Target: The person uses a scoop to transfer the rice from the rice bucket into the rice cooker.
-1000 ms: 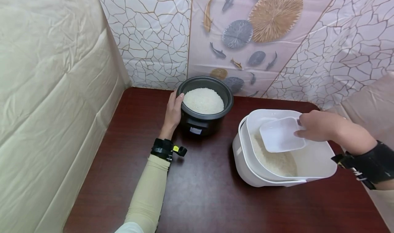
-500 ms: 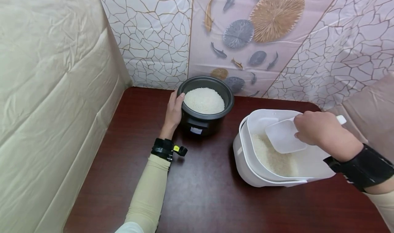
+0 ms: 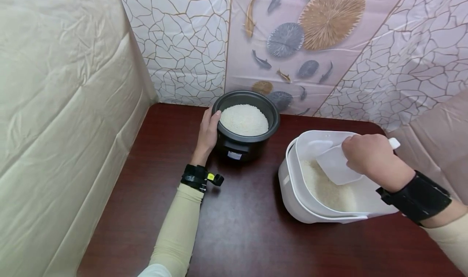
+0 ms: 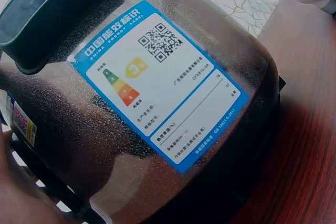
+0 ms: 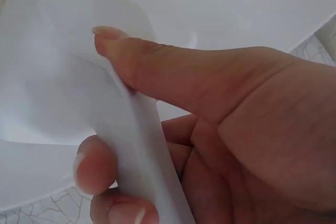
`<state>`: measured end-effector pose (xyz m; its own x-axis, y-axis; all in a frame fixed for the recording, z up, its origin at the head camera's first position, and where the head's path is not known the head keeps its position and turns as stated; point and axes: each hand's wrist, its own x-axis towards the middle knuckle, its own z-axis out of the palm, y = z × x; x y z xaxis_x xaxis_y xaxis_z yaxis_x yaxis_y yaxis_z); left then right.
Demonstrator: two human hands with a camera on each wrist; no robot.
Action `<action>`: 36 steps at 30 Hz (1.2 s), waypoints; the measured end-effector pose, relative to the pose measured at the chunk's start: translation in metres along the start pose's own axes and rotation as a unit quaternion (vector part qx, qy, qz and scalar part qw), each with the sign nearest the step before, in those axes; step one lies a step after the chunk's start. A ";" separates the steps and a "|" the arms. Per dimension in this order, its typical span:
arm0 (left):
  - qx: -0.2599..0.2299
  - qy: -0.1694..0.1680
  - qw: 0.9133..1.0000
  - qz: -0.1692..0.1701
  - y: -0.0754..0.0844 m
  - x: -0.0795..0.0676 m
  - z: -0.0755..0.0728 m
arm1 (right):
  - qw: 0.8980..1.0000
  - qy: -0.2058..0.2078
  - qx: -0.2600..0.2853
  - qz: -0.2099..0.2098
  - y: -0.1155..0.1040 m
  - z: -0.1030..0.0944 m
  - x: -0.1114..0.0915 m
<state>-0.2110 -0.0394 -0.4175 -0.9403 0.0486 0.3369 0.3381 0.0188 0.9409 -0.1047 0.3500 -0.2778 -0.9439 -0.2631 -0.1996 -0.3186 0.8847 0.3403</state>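
Observation:
In the head view, my left hand (image 3: 208,130) holds the left side of a black rice cooker (image 3: 237,147), its thumb at the rim. White rice (image 3: 245,120) lies in the cooker's dark inner pot (image 3: 270,110). The left wrist view shows the cooker's side with a blue-edged energy label (image 4: 163,87). My right hand (image 3: 371,157) grips the handle of a white scoop (image 3: 334,163); the handle's end sticks out behind the fist. The scoop is tilted inside a white rice bin (image 3: 297,206), over loose rice (image 3: 325,189). Thumb and fingers wrap the scoop handle (image 5: 147,150) in the right wrist view.
Both containers stand on a dark red-brown table (image 3: 234,228). A patterned cloth (image 3: 183,45) hangs behind it, and a cream padded sheet (image 3: 66,126) rises on the left. Beige fabric (image 3: 435,135) lies behind the bin at the right.
My right hand has turned over and moved left and slightly down, tipping the scoop further toward the rice in the bin. My left hand stays at the rice cooker.

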 end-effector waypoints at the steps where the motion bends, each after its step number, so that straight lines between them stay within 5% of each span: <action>1: -0.002 0.000 1.000 0.002 0.000 0.000 0.000 | 1.000 0.005 0.000 -0.001 -0.001 0.001 0.000; 20: 0.004 0.007 1.000 -0.007 0.000 0.001 0.002 | 1.000 0.013 0.001 -0.022 -0.006 0.011 0.007; 36: 0.006 -0.002 1.000 -0.002 0.000 0.000 0.001 | 0.994 -0.098 -0.009 -0.048 0.001 0.006 0.020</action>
<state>-0.2111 -0.0388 -0.4172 -0.9416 0.0525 0.3327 0.3346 0.0318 0.9418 -0.1236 0.3483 -0.2871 -0.8745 -0.2652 -0.4061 -0.4099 0.8517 0.3266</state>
